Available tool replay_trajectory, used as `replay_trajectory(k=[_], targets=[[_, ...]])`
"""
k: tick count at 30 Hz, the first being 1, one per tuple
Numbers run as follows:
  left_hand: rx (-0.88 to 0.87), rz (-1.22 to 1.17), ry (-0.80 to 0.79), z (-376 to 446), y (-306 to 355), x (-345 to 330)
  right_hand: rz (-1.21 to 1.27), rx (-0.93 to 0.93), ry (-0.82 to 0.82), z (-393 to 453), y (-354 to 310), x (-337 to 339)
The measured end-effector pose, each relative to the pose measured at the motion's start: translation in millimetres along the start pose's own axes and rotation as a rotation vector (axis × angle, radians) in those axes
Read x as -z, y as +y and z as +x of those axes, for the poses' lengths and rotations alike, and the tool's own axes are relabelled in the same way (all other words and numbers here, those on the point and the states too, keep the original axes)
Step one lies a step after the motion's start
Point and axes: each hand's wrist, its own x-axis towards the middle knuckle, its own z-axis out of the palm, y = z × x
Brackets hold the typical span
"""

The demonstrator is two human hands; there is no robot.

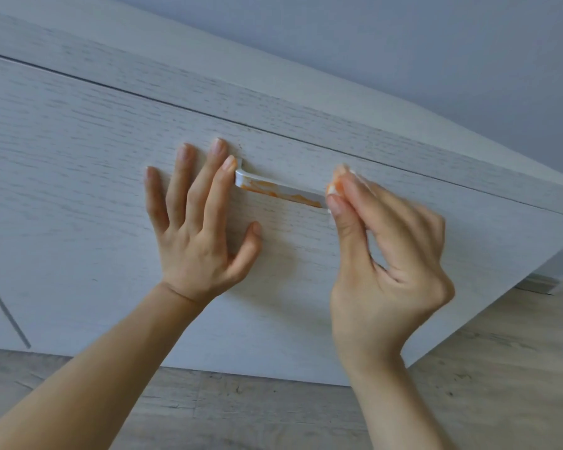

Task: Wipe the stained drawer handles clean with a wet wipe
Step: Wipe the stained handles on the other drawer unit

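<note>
Now the left hand (198, 228) lies flat on the pale wood-grain drawer front (78, 177), fingers straight and spread, its index fingertip just beside the left end of the drawer handle (278, 186). That handle is a slim white bar set across the middle of the drawer, smeared with orange stains along most of its visible length. At the handle's right end, the right hand (384, 254) pinches a small wet wipe (335, 186) between thumb and fingertips and presses it against the bar; the wipe shows orange where it peeks out. The right hand is slightly blurred. Below the drawer front runs a grey wood-look floor (273, 414), and above the cabinet a plain wall (403, 43).
</note>
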Motion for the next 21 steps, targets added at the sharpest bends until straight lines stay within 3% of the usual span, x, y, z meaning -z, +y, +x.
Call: replay_trajectory(k=[3,9,13,18,21], targets=[[0.000,-0.011,-0.003,0.4,-0.1,0.3,-0.075,0.130,-0.075,-4.1,8.5,0.3],[-0.002,-0.006,-0.001,0.5,0.8,-0.5,-0.150,0.325,-0.064,5.2,17.1,-5.4],[-0.003,-0.022,-0.005,1.5,1.4,1.4,-0.185,0.342,-0.097,6.1,17.9,-1.5],[-0.029,-0.035,-0.016,4.1,1.4,7.8,-0.004,0.195,-0.044,6.4,9.5,1.2],[-0.096,0.002,-0.003,8.1,-9.5,12.9,-0.147,0.295,-0.103,6.5,14.8,3.8]])
